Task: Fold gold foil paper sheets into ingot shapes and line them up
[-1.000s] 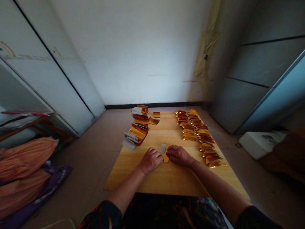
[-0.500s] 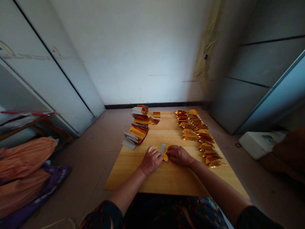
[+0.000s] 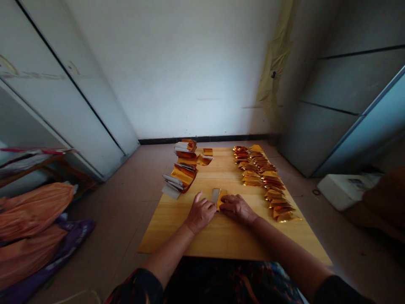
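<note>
Two hands: the left hand (image 3: pixel 200 214) and right hand (image 3: pixel 237 209) sit close together, one on each side of a foil piece (image 3: pixel 221 199).
Left fingers (image 3: pixel 202 203): curled, with one lifted, just beside the foil.
Right fingers (image 3: pixel 228 204): low and against the foil's edge. I cannot tell if either hand grips it.
Foil piece: gold, with a silver strip (image 3: pixel 215 196), flat on the board (image 3: pixel 171 228), so it can be pressed from both sides.
Left pile (image 3: pixel 182 177): folded foil, near the board's far left.
Gold row (image 3: pixel 274 195): many small pieces, laid in a long line to stay apart and out of the way.
Bags (image 3: pixel 31 215): orange, on the floor at the left.
</note>
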`<state>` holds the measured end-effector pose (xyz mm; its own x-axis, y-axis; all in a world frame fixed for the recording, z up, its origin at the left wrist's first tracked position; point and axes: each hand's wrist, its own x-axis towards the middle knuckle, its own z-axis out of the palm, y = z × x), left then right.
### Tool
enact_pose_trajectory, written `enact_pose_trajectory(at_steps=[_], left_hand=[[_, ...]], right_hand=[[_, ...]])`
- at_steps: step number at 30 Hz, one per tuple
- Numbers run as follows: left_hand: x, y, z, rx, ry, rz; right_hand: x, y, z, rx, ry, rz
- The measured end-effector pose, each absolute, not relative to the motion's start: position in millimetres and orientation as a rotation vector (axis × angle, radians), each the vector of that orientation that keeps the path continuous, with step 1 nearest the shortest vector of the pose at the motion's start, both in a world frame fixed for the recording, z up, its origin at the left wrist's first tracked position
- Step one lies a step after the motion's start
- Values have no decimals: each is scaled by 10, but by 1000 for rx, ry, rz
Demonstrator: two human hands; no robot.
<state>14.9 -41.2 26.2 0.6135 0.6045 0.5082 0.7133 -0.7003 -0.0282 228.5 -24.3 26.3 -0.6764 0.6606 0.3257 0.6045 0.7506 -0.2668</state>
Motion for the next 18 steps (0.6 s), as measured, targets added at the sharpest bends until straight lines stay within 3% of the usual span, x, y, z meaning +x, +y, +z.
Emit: enact_pose_trajectory(at_steps=[8, 18], left_hand=[[38, -514, 336, -2754, -1080, -635], [5, -507, 300, -2818, -1164, -714]], right_hand=[[2236, -190, 249, -961, -2452, 348], [2065, -196, 359, -1377, -2448, 381]])
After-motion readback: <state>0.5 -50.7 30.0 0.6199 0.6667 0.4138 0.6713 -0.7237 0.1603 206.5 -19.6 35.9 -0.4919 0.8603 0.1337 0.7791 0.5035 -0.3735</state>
